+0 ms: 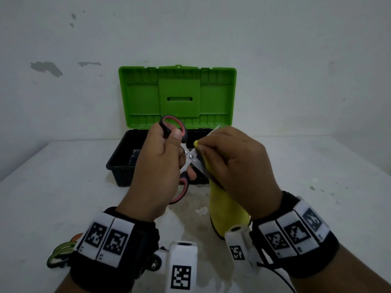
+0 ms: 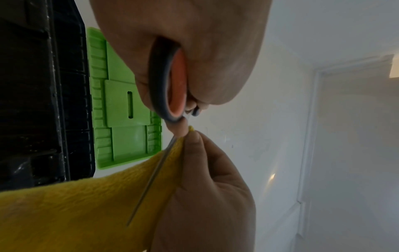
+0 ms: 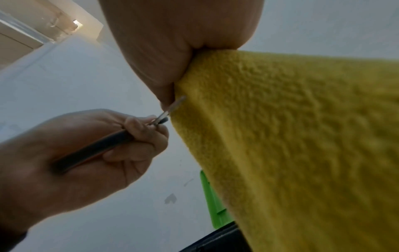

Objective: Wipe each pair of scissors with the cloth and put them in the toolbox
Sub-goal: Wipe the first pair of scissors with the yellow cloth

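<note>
My left hand [image 1: 167, 157] grips the black-and-red handles of a pair of scissors [image 1: 189, 158], held up over the toolbox with the blades spread apart. My right hand [image 1: 228, 163] pinches a yellow cloth [image 1: 226, 210] around one blade near the pivot; the cloth hangs down below the hand. In the left wrist view the handle [image 2: 170, 81] sits in my palm and a thin blade [image 2: 151, 179] lies against the cloth [image 2: 75, 213]. The right wrist view shows the cloth [image 3: 291, 136] and a blade tip [image 3: 172, 107]. The toolbox [image 1: 120, 166] is black, its green lid [image 1: 177, 96] standing open.
More scissors with green and orange handles [image 1: 62, 251] lie on the white table [image 1: 63, 187] at the near left, partly hidden by my left wrist. The toolbox stands against a white wall [image 1: 296, 60] at the table's back.
</note>
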